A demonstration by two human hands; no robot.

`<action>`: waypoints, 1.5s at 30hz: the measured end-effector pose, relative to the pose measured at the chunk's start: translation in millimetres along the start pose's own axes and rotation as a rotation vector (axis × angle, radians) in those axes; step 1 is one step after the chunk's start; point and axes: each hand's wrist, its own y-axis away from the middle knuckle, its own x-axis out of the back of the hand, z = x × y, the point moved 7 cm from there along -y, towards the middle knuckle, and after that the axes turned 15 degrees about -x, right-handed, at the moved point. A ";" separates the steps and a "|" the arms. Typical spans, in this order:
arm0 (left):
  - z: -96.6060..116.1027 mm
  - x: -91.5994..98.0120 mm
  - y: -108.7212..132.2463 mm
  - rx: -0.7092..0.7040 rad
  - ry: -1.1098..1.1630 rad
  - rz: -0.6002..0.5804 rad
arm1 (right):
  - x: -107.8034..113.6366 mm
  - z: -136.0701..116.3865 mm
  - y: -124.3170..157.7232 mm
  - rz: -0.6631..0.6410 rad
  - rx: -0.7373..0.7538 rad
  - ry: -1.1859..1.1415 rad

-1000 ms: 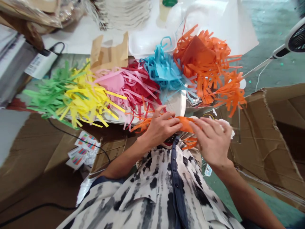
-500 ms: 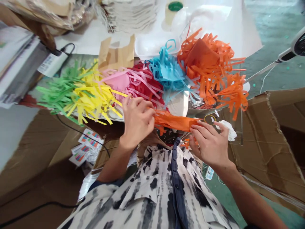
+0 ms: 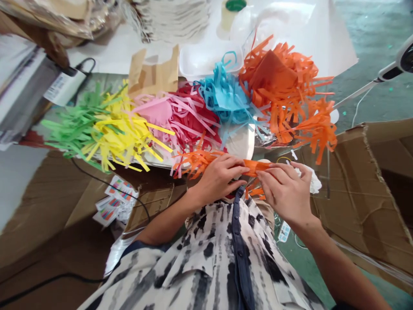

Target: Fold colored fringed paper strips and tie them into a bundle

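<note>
Between my hands runs an orange fringed tissue-paper tassel (image 3: 256, 166), stretched sideways in front of my body. My left hand (image 3: 222, 178) is closed around its middle, and cut strips fan out to the left of that hand. Fingers of my right hand (image 3: 285, 189) pinch the right end. More orange strips hang below, between the hands. Just beyond lie fringed paper bunches in green (image 3: 72, 122), yellow (image 3: 121, 133), pink (image 3: 158, 107), red (image 3: 200, 114) and blue (image 3: 226, 99). A larger orange paper pile (image 3: 277, 82) is at the right.
A white plastic tray (image 3: 193, 62) and a brown paper piece (image 3: 153, 73) sit behind the bunches. Stacked white papers (image 3: 19, 82) stand at the left. Open cardboard boxes (image 3: 361, 189) flank me. A thin pole (image 3: 358, 92) reaches in from the right.
My left hand has moved right and nearer to me along the orange tassel, closer to my right hand. Fringe strips now show left of it. My right hand stays nearly in place.
</note>
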 end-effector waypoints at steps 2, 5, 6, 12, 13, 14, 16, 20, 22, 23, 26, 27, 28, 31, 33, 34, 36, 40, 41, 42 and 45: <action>-2.5 -0.2 -4.8 0.031 -0.009 -0.003 | 0.5 -0.7 -3.8 -0.012 -0.025 -0.005; -4.8 -2.0 -9.3 0.062 -0.045 -0.002 | -0.1 -5.7 -8.5 -0.025 -0.027 0.010; -4.8 -2.4 -9.6 0.062 -0.049 -0.002 | 0.1 -6.8 -9.8 -0.019 -0.026 0.013; -8.4 8.0 -2.4 0.121 -0.084 0.044 | 1.9 3.1 -17.8 -0.056 -0.120 -0.050; -9.9 9.7 -1.7 0.140 -0.099 0.037 | 1.7 4.4 -18.7 -0.074 -0.131 -0.060; -11.3 10.9 -1.7 0.155 -0.114 0.026 | 1.7 5.1 -19.5 -0.083 -0.141 -0.068; -14.0 12.3 -3.2 0.181 -0.133 -0.001 | 1.2 5.5 -20.4 -0.087 -0.163 -0.079; -20.4 13.9 -6.8 0.255 -0.173 -0.034 | -4.0 6.6 -20.5 -0.087 -0.235 -0.047; -22.8 14.0 -8.0 0.289 -0.207 -0.040 | -7.1 6.7 -21.1 -0.092 -0.260 -0.020; -23.6 14.1 -8.4 0.303 -0.225 -0.034 | -8.3 6.5 -21.9 -0.095 -0.269 -0.006; -25.1 14.4 -8.5 0.328 -0.266 0.003 | -11.9 5.7 -24.8 -0.125 -0.292 0.040; -25.4 14.3 -8.1 0.328 -0.267 0.016 | -12.9 5.4 -25.7 -0.139 -0.297 0.054; -25.6 14.1 -7.5 0.322 -0.256 0.030 | -13.7 5.0 -26.5 -0.153 -0.300 0.065; -26.8 14.7 -3.7 0.308 -0.186 0.080 | -14.3 4.5 -27.6 -0.173 -0.297 0.080; -27.7 16.3 -0.4 0.305 -0.145 0.115 | -14.1 5.6 -27.8 -0.178 -0.292 0.081; -27.9 17.0 1.0 0.302 -0.129 0.131 | -14.1 6.5 -28.0 -0.183 -0.289 0.081; -28.0 18.0 2.9 0.291 -0.106 0.157 | -14.6 8.8 -29.0 -0.193 -0.281 0.084; -28.4 17.3 3.0 0.282 -0.121 0.160 | -16.0 12.0 -32.9 -0.219 -0.268 0.121; -28.3 16.4 2.2 0.283 -0.138 0.148 | -16.2 11.9 -33.7 -0.226 -0.266 0.136; -28.0 15.6 1.2 0.284 -0.160 0.133 | -16.2 11.2 -34.4 -0.231 -0.264 0.155; -25.4 14.6 -2.1 0.304 -0.261 0.098 | -12.2 7.3 -34.9 -0.183 -0.269 0.217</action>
